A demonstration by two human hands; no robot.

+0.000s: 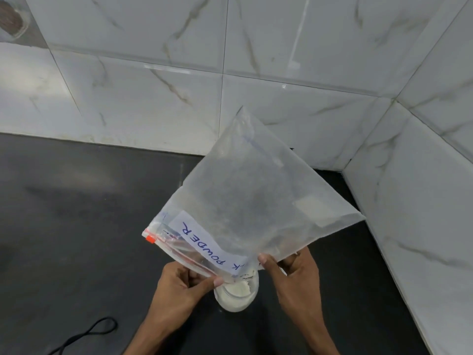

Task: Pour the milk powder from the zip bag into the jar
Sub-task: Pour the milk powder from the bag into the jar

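A clear zip bag (250, 190) with a white label reading "POWDER" in blue is held upside down, its red zip edge pointing down over the jar (236, 294). The bag looks nearly empty, with a thin film of powder inside. The glass jar stands on the black counter and holds white milk powder. My left hand (184, 283) pinches the zip edge at the bag's lower left. My right hand (294, 270) grips the bag's lower right edge just above the jar.
The black counter (76, 226) runs to white marble-tiled walls (153, 85) behind and on the right, which meet in a corner. A black cable (89, 331) lies on the counter at the lower left.
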